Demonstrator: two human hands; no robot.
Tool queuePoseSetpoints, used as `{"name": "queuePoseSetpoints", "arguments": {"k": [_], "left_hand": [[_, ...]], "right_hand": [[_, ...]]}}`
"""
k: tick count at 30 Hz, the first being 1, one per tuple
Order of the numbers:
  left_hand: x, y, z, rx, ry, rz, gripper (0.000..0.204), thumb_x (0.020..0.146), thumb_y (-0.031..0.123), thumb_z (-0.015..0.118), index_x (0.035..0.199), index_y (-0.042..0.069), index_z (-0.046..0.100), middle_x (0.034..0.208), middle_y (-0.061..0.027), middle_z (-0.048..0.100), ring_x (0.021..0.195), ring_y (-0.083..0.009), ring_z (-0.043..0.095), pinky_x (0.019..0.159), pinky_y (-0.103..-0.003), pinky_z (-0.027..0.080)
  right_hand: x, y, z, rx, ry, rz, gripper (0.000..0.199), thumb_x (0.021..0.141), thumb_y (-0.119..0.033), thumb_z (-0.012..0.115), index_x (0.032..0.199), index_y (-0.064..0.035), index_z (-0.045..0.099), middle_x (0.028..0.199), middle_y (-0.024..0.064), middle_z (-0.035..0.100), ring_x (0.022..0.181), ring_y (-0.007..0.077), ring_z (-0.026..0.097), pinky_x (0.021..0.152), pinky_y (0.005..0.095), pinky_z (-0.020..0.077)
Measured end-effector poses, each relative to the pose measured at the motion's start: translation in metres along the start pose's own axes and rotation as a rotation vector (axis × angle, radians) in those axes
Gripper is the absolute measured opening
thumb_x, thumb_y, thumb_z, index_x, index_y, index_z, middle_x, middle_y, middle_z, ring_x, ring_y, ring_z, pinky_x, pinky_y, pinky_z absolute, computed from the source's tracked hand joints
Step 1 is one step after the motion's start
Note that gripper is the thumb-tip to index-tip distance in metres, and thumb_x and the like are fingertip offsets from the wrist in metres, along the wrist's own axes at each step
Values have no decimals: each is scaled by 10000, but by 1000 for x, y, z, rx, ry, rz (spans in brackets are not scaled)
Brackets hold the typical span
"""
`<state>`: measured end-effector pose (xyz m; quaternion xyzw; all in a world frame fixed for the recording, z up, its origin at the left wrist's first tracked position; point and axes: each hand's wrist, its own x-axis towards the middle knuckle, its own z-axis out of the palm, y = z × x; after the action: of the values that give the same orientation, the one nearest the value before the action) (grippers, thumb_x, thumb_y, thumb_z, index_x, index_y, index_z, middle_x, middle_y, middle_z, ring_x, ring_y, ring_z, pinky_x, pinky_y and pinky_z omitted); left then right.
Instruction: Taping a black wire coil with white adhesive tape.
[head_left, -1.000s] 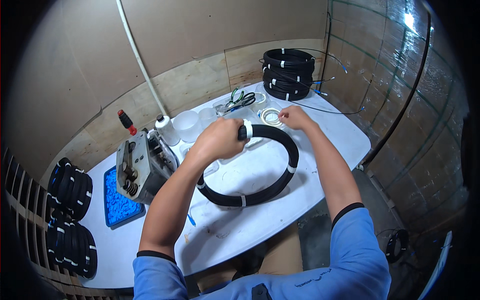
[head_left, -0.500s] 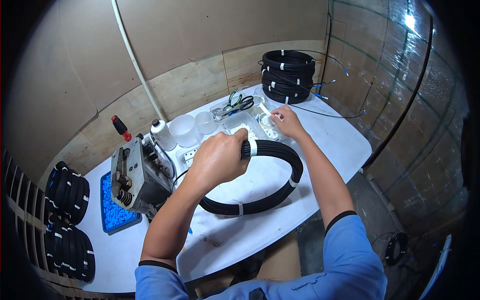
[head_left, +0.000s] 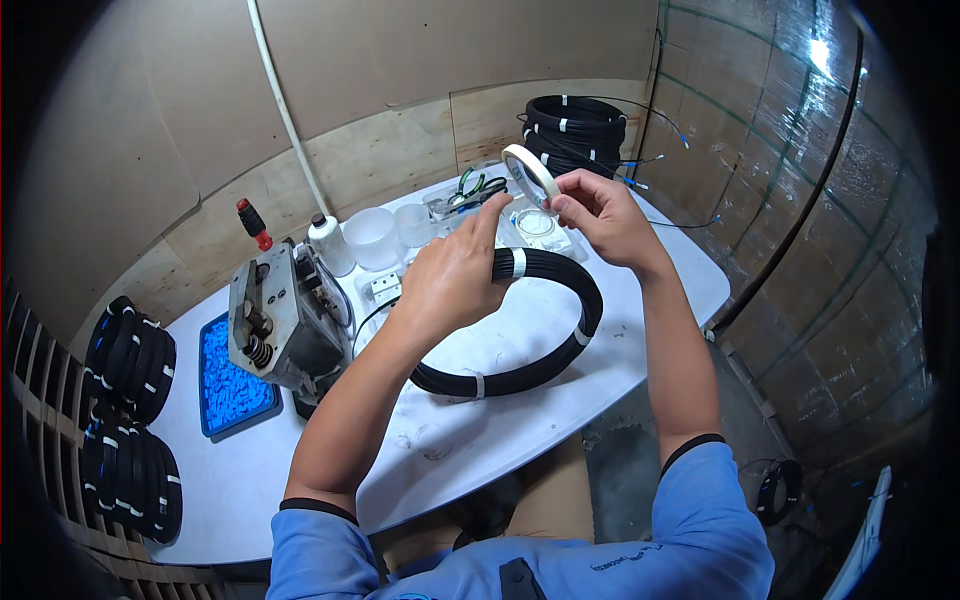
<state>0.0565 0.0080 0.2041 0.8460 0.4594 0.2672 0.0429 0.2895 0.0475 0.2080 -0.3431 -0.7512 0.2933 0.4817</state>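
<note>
My left hand point(head_left: 455, 272) is closed round the far left side of a black cable coil point(head_left: 530, 378), its index finger pointing up and away. White tape bands bind the coil at several spots, and it is held tilted over the white table. My right hand point(head_left: 608, 218) pinches the right edge of a cream tape roll point(head_left: 515, 155), which hangs in the air just beyond the coil. Below the roll, clear containers hold small white parts and another white ring-shaped roll point(head_left: 535, 222). Black scissors point(head_left: 490, 188) and green-handled pliers point(head_left: 466, 184) lie behind my left hand.
Stacked black coils point(head_left: 570, 135) stand at the far right. On the left are a metal press point(head_left: 285, 320), a blue tray point(head_left: 238, 425) of small blue parts, and more coils point(head_left: 130, 360). A white bottle point(head_left: 330, 245) and plastic tub point(head_left: 370, 240) stand behind. Wrapped boxes point(head_left: 790, 200) line the right.
My right hand has lifted the tape roll out of the container area and brought it up and nearer. The coil has risen slightly in my left hand, whose index finger has stretched out.
</note>
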Motion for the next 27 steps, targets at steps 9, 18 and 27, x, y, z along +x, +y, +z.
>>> {"name": "queuePoseSetpoints", "arguments": {"k": [9, 18, 27], "left_hand": [[-8, -4, 1, -143, 79, 63, 836, 864, 563, 660, 1436, 149, 212, 649, -145, 640, 630, -384, 669, 556, -484, 518], [-5, -3, -3, -135, 13, 21, 828, 846, 587, 676, 1419, 139, 280, 620, -131, 636, 650, -372, 682, 590, -469, 535], [-1, -3, -4, -183, -22, 42, 785, 838, 584, 697, 1387, 154, 339, 645, -135, 652, 663, -371, 687, 577, -463, 511]], "right_hand": [[-22, -22, 35, -369, 153, -187, 173, 868, -119, 730, 978, 11, 705, 853, 85, 687, 696, 129, 653, 635, 260, 522], [-23, -14, 41, -345, 176, -210, 188, 886, -125, 697, 1009, 18, 707, 909, 131, 702, 753, 198, 702, 670, 308, 577], [-23, -11, 39, -393, 183, -254, 181, 870, -112, 701, 996, 18, 711, 928, 145, 707, 766, 242, 702, 678, 326, 584]]}}
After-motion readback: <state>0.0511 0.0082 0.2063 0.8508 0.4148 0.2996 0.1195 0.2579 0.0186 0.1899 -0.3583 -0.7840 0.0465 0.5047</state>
